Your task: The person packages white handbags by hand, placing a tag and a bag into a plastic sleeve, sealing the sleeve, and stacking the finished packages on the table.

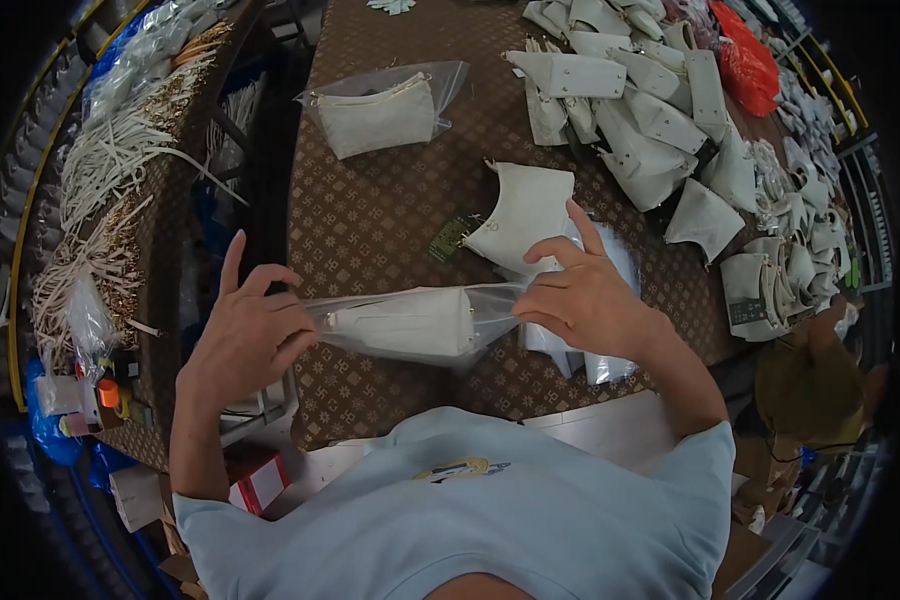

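Between my hands, a white handbag (410, 322) sits inside a clear plastic bag (495, 300) stretched sideways above the table's near side. My left hand (252, 330) pinches the plastic at its left end, index finger raised. At the right end, my right hand (592, 295) pinches the other corner between thumb and fingers. Just beyond my right hand lies another white handbag (530, 212), unwrapped, with a dark green tag (448, 238) beside it. Flat clear plastic bags (610, 368) are stacked under and around my right hand.
A bagged white handbag (375, 115) lies at the table's far left. Many white handbags (660, 110) are heaped at the right, near a red plastic bag (745, 60). Bundled white straps (110, 165) cover a side bench at left. The brown patterned table (360, 220) ends near my torso.
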Available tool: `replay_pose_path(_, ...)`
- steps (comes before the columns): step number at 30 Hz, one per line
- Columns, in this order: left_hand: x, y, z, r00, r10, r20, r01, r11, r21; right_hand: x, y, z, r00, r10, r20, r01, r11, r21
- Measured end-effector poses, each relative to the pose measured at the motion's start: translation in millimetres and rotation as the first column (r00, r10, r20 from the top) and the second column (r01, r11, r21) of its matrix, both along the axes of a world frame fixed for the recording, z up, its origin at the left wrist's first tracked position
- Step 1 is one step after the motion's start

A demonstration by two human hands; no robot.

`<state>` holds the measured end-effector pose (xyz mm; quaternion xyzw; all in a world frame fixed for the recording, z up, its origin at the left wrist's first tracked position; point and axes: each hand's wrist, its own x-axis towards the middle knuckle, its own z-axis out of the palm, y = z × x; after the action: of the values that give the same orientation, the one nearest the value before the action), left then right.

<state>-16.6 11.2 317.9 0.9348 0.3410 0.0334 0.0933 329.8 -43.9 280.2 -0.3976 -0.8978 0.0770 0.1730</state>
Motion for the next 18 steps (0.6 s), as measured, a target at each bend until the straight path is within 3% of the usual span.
replay_pose_path(4, 0, -13, -11, 0.993, -0.035, 0.113, 0.032, 0.999, 0.025, 12, -14, -13, 0.982, -0.087, -0.170, 0.056, 0.983, -0.177)
replay_pose_path(6, 6, -19, -15, 0.971, -0.090, 0.220, 0.096, 0.995, -0.019, 15, -22, -18, 0.783, -0.406, -0.471, 0.163, 0.864, -0.476)
replay_pose_path(10, 5, -24, -15, 0.968, -0.107, 0.225, 0.123, 0.991, -0.058, 17, -5, -51, 0.804, -0.394, -0.445, 0.083, 0.816, -0.573)
replay_pose_path(12, 3, -25, -15, 0.966, -0.107, 0.234, 0.130, 0.988, -0.086, 10, 10, -59, 0.685, -0.496, -0.534, 0.024, 0.748, -0.664)
replay_pose_path(16, 1, -27, -14, 0.969, -0.083, 0.233, 0.100, 0.993, -0.064, 3, 44, -79, 0.721, -0.475, -0.506, -0.041, 0.699, -0.714)
replay_pose_path(18, -1, -28, -17, 0.966, -0.077, 0.247, 0.105, 0.989, -0.105, 1, 63, -91, 0.708, -0.414, -0.572, -0.147, 0.706, -0.693)
